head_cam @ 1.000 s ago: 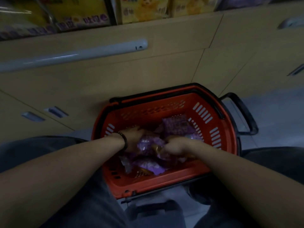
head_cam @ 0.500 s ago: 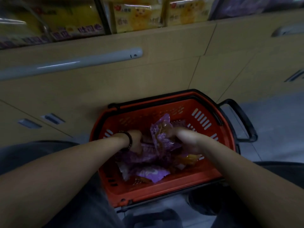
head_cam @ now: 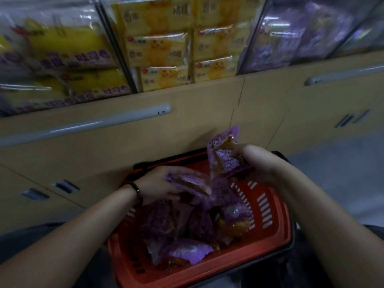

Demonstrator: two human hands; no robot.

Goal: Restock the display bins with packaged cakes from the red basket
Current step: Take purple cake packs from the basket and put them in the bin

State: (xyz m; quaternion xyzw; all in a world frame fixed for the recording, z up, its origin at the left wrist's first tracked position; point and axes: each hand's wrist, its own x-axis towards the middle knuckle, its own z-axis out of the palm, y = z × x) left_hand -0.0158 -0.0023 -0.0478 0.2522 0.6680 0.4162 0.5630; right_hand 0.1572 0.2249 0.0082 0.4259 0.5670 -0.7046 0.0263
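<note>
The right hand [head_cam: 261,166] has its fingers [head_cam: 247,150] clamped on a purple cake packet [head_cam: 227,156], held just above the far rim of the red basket [head_cam: 268,206], its long axis near upright and leaning left; the left hand [head_cam: 158,183] grips a second packet [head_cam: 191,181], lying flatter and low over the basket; more packets [head_cam: 187,249] lie inside; the purple-stocked display bin [head_cam: 291,38] sits up and to the right of both hands, so the right hand is nearer and probably goes first.
</note>
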